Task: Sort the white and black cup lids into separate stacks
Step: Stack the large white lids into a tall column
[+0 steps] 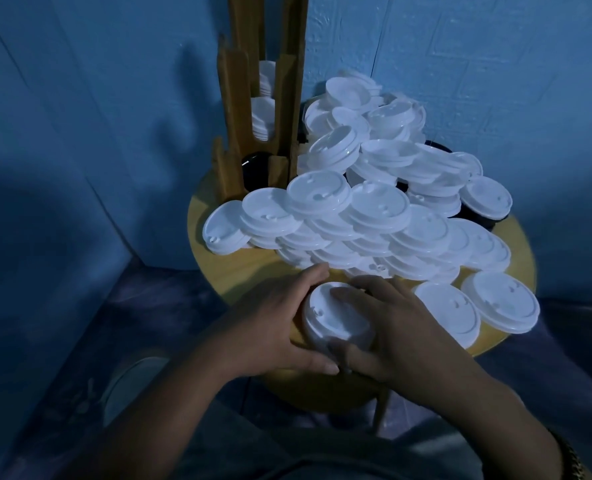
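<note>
Left hand: curled round the left rim of the held white lid, thumb on the near edge and fingertips on the far edge.
Right hand: grips the same lid from the right, fingers loosely spread, one finger lying across its top and the thumb at the near rim, just beside the left thumb.
Held white lid: at the near edge of the round table, between both hands, top side up; whether more lids sit under it cannot be told.
Two flat white lids: side by side on the table, just to the right of the right hand, overlapping slightly.
White lid pile: a loose heap over the middle and far side of the table, its near edge just beyond the fingertips.
Black lids: partly buried under the pile's right side; another shows at the foot of the wooden rack.
Wooden rack: upright at the table's far left, with stacked white lids in its slot.
Blue wall: behind everything.
</note>
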`<state>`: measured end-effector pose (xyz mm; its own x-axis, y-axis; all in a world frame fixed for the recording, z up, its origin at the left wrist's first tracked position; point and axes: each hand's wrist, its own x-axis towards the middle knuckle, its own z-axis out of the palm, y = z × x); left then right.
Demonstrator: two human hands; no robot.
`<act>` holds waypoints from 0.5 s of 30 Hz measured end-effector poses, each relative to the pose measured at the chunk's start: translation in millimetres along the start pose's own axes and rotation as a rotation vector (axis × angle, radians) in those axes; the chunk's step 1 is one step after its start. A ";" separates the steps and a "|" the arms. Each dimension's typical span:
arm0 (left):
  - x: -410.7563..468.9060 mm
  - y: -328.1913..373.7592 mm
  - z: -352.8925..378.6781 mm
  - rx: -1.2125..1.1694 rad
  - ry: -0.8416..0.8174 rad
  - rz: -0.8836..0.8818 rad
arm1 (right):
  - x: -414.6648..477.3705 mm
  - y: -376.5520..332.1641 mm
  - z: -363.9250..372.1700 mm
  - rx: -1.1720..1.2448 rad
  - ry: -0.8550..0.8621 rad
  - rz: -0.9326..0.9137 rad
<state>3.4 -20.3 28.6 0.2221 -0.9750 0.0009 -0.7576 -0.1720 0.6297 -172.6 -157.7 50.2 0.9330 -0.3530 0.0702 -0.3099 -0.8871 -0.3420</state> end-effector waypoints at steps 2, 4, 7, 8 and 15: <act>1.1 -0.2 1.3 -0.008 0.013 -0.011 | -1.0 0.3 -0.7 -0.012 -0.003 0.006; 1.8 0.2 2.7 0.014 0.030 -0.016 | 0.0 0.8 0.8 -0.015 0.022 0.031; 2.4 1.8 4.2 0.065 0.026 -0.002 | 1.0 1.5 2.9 -0.044 0.035 0.049; 2.7 1.4 4.6 0.077 0.024 0.000 | 0.2 2.1 3.1 -0.061 0.043 0.036; 4.2 -2.2 7.5 0.082 0.058 0.014 | -2.4 0.2 10.6 -0.147 0.134 0.006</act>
<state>1.4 -25.1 21.4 0.2448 -0.9680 0.0561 -0.8078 -0.1716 0.5640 -173.0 -153.9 40.1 0.9015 -0.3860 0.1960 -0.3479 -0.9154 -0.2026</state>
